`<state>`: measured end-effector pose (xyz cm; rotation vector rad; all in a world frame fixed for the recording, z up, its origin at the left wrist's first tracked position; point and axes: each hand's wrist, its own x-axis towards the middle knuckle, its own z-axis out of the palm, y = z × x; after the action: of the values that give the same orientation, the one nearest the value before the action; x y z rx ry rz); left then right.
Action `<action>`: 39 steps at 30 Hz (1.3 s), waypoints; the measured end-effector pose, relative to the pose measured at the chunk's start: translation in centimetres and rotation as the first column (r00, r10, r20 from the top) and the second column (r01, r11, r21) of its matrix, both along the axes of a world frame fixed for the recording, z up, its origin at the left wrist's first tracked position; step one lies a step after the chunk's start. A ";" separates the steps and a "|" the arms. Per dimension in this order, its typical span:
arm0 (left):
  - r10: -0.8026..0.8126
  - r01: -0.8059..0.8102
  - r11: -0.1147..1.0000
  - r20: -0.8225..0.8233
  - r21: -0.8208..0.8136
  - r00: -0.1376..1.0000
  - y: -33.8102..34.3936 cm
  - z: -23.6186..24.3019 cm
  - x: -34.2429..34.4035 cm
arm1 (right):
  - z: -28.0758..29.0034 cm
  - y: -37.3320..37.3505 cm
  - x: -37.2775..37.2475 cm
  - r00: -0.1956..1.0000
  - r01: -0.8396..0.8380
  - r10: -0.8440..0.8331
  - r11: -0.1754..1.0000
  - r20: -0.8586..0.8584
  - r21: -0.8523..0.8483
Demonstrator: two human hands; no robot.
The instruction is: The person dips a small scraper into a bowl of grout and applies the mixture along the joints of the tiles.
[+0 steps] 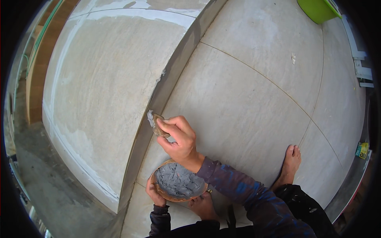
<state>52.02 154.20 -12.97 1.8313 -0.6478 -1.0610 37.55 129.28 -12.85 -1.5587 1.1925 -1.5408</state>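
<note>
My right hand (181, 137) pinches a small flat brown scraper (162, 127) between thumb and fingers. A dab of grey paste (150, 117) sits on the scraper's far end, close to the upper edge of the step (158, 99); whether it touches cannot be told. Below it, my left hand (154, 194) grips the left side of a round orange-brown bowl (174, 199). Thick, ridged dark grey paste (178, 180) fills much of the bowl. My right wrist hides part of the bowl's upper right rim.
Left of the step lies a raised tiled surface (103, 79) with white smears along its joints. Large pale tiles (246, 103) cover the lower floor. A green tub (317, 11) stands far right; a yellow-green packet (362, 150) lies at the right edge. My bare feet (291, 160) are near the bowl.
</note>
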 end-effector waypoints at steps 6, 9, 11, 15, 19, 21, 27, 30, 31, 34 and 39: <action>0.010 -0.010 1.000 0.025 0.003 1.000 0.4 0.0 0.1 | 2.1 -9.9 -2.8 0.930 0.321 -0.335 0.941 0.154 0.109; -0.002 0.002 1.000 0.056 -0.004 0.998 0.5 -0.2 0.1 | 2.5 -10.6 -2.6 0.949 0.316 -0.316 0.948 0.000 -0.026; -0.004 0.004 1.000 0.049 -0.008 0.999 0.2 0.0 -0.1 | 2.2 -8.1 -2.4 0.968 0.242 -0.245 0.968 -0.053 -0.061; 0.004 -0.004 1.000 -0.001 -0.003 1.000 -0.1 0.2 -0.3 | 2.9 -1.5 -1.7 0.987 -0.005 -0.011 0.995 -0.158 -0.097; 0.007 -0.007 1.000 0.030 0.001 1.000 0.3 0.1 0.1 | 3.2 -2.6 -2.0 0.993 0.052 -0.066 0.989 0.097 0.135; 0.018 -0.018 1.000 0.023 0.007 1.000 0.4 0.2 -0.1 | 2.7 -5.9 -2.4 0.960 0.193 -0.234 0.952 0.156 0.240; 0.009 -0.009 1.000 0.019 0.004 1.000 0.5 -0.3 0.2 | 0.4 -5.1 0.5 0.954 0.279 -0.281 0.960 0.102 0.033; -0.001 0.001 1.000 0.026 0.005 1.000 0.2 -0.3 0.1 | 0.0 -1.8 -1.4 0.999 -0.011 0.012 1.000 0.051 -0.004; -0.008 0.008 1.000 0.032 0.011 0.999 0.3 -0.1 0.2 | 0.5 -2.0 -2.1 0.997 0.015 -0.018 0.999 0.078 0.033; 0.025 -0.025 1.000 0.015 0.010 1.000 0.3 0.2 0.1 | 1.6 -7.2 -3.1 0.971 0.189 -0.202 0.976 0.127 0.111; 0.016 -0.016 1.000 0.014 0.002 1.000 0.2 -0.6 0.0 | 0.4 -7.2 0.0 0.955 0.273 -0.274 0.962 0.115 0.030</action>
<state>52.04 154.44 -13.53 1.8438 -0.6397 -1.0401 37.51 122.10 -12.41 -1.3140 1.3932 -1.7692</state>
